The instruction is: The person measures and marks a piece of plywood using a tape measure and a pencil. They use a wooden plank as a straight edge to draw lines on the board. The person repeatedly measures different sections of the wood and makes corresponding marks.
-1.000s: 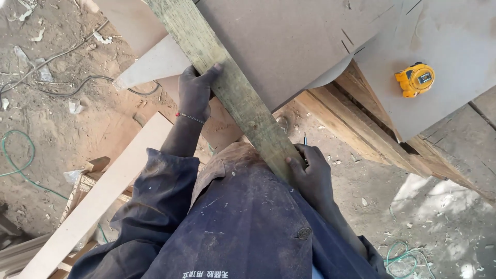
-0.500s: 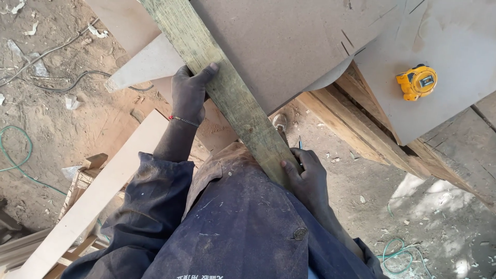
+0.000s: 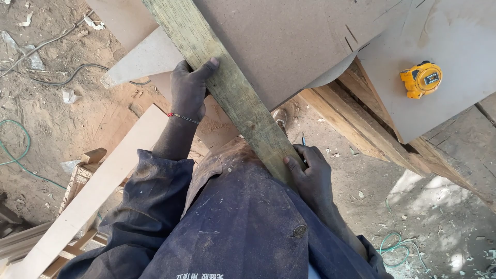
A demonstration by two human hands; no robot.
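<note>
Outdoor workshop kind of spot, sandy dirt ground [image 3: 77,119] with scraps and wood chips all over, a green hose [image 3: 15,155] snaking along the left side and another bit of it lower right. A dark cable [image 3: 72,67] runs across the dirt up top left. Big flat sheets of brown fibreboard [image 3: 294,46] sit on a rough stack of timber [image 3: 356,119] that works as the bench, and a yellow tape measure [image 3: 421,79] rests on the right-hand sheet, well apart from the hands. A pale long board [image 3: 103,191] leans diagonally on the lower left, over some small wooden frame.

The greenish weathered plank [image 3: 227,88] lies diagonally across the fibreboard, running from the top of the frame down to the person's waist, near end right against the dusty blue work coat [image 3: 232,227].

Left hand [image 3: 190,90] is wrapped round the plank's left edge, thumb over the top face, fingers tucked underneath, so it's closed on it. There's a thin red bracelet [image 3: 182,117] on that wrist. Right hand [image 3: 310,173] is down at the near end, fingers curled against the plank's right edge, and it looks like it's also pinching a small dark pencil-like thing [image 3: 303,142], too small to tell exactly what
</note>
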